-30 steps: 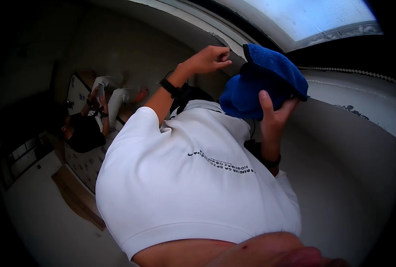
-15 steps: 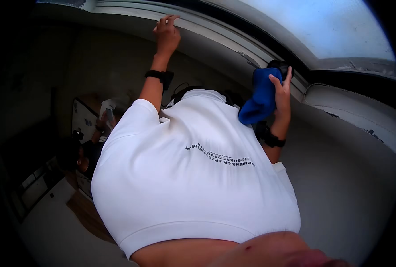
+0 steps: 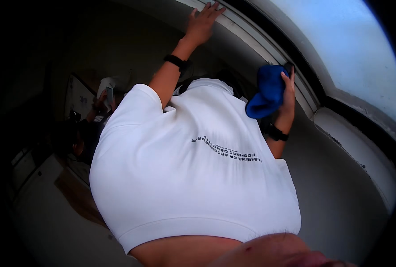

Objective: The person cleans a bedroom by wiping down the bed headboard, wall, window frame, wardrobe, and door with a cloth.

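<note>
My left hand (image 3: 201,26) is at the top, its fingers spread against the pale window frame (image 3: 247,29), with nothing seen in it. To the right, my right hand (image 3: 288,91) holds a bunched blue cloth (image 3: 269,91) beside the lower edge of the frame. The thumb lies along the cloth's right side, and one finger reaches up to a small dark part on the frame. The cloth hides part of the palm. A dark band is on each wrist.
Bright window glass (image 3: 345,49) fills the upper right, bordered by a dark strip. A pale ledge (image 3: 362,147) runs below it on the right. At the left, in shadow, a seated person holds a phone (image 3: 109,94) near a white-topped table (image 3: 80,95). My white shirt covers the centre.
My left hand has gone from a closed pose near the cloth to spread fingers on the frame. My right hand and the cloth have moved up to the frame, and the cloth is more bunched.
</note>
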Demonstrator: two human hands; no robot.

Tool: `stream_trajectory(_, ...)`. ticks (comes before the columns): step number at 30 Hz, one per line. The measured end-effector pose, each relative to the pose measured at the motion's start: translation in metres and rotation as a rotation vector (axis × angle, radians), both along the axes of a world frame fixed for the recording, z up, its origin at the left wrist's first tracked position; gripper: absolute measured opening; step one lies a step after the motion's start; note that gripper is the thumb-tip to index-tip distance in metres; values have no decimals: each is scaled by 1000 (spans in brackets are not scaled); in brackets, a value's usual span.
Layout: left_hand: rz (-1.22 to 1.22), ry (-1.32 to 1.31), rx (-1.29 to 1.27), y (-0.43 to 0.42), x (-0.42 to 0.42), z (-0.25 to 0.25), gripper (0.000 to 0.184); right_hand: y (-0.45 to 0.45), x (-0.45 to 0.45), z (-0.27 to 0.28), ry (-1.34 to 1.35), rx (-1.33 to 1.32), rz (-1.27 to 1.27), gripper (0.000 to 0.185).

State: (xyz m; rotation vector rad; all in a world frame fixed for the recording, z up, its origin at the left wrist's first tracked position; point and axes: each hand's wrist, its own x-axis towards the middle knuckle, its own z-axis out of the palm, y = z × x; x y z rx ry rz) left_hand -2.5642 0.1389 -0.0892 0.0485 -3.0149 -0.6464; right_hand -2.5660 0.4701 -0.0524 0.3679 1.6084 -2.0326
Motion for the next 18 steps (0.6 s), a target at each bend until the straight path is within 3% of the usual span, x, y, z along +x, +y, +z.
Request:
stream_trajectory(2,15,209,62,-4,-1,-24,75,-20,-3,4,-14,19,28,82)
stream_trajectory(3,-26,571,192,-6,-5,-31,66,-25,-6,2,-15,51,86,83)
stream_trajectory(6,26,739,330,-6,21,53,50,-37,-15,15,-36,81,130,84)
stream_trajectory(8,-49,886,886,-12,32,127,38,-36,-14,20,-61,95,114,85)
stream_trajectory(9,-63,963,810,-26,43,164,37,-33,-15,18,-27,135,133,87)
stream_trajectory(10,-183,985,594,-49,52,206,53,-29,-16,17,-2,179,158,88)
stream_trajectory(11,-287,1268,593,-56,47,239,36,-27,-17,17,-13,181,148,88)
stream_trajectory(12,-605,1076,501,-77,65,287,38,-28,-17,20,154,427,280,88)
stream_trajectory(13,-440,1340,720,-26,62,309,33,-25,-16,20,323,673,415,87)
stream_trajectory(14,-361,1478,742,-1,59,321,32,-21,-16,14,311,678,408,87)
stream_trajectory(16,-317,1550,677,8,57,334,31,-21,-16,6,695,975,493,82)
stream_trajectory(18,-281,1562,654,27,49,329,30,-20,-15,3,689,1007,457,75)
